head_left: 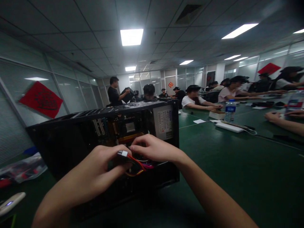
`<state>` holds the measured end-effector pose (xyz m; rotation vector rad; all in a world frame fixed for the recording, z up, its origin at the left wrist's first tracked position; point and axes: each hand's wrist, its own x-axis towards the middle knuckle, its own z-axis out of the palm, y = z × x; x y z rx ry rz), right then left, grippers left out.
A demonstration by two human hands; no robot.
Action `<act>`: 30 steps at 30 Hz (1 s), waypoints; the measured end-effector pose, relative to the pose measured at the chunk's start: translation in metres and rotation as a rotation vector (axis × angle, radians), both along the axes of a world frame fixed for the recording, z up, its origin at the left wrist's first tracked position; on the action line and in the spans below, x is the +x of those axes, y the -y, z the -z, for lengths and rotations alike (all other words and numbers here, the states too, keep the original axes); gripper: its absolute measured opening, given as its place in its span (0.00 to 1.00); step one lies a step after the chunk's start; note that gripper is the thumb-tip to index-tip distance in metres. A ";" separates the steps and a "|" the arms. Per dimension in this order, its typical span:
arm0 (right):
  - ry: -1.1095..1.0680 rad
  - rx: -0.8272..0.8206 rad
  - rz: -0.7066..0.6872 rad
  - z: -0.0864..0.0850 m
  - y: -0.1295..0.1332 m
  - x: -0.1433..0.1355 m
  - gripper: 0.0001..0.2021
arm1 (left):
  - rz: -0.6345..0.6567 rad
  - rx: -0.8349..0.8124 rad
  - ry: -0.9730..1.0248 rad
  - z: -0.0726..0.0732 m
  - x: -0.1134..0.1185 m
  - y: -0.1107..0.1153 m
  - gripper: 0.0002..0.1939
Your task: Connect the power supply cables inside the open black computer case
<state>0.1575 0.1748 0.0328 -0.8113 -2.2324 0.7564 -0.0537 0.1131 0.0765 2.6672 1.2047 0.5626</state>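
A black computer case (71, 139) stands on the table in front of me, its side open toward me. Inside it the motherboard shows a square metal processor (130, 127), and a labelled power supply (163, 122) sits at the upper right. My left hand (102, 163) is closed around a power cable (139, 166) of red, orange and yellow wires; its white plug (123, 153) sticks out by the fingers. Close beside it, my right hand (152, 147) reaches into the case with curled, pinched fingers. What its fingertips hold is too small to make out.
A clear plastic bag (26, 169) and a white device (11, 202) lie to the left. Right of the case are a paper (199, 121), a small box (217, 114), a water bottle (230, 110) and a white power strip (229, 128). Several people sit around the tables; one stands behind.
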 end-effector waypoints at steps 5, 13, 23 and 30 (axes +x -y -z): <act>0.102 0.123 0.069 -0.007 0.012 0.005 0.15 | -0.062 0.070 0.065 -0.001 -0.004 -0.005 0.18; 0.025 0.188 0.169 -0.013 0.021 0.007 0.22 | -0.132 0.189 0.195 0.000 -0.001 -0.011 0.19; -0.300 -0.052 -0.102 -0.019 0.040 -0.005 0.18 | -0.065 0.127 0.155 -0.003 0.002 -0.008 0.13; -0.419 -0.114 -0.082 -0.021 0.030 0.002 0.20 | 0.030 0.107 0.246 -0.002 -0.008 -0.004 0.25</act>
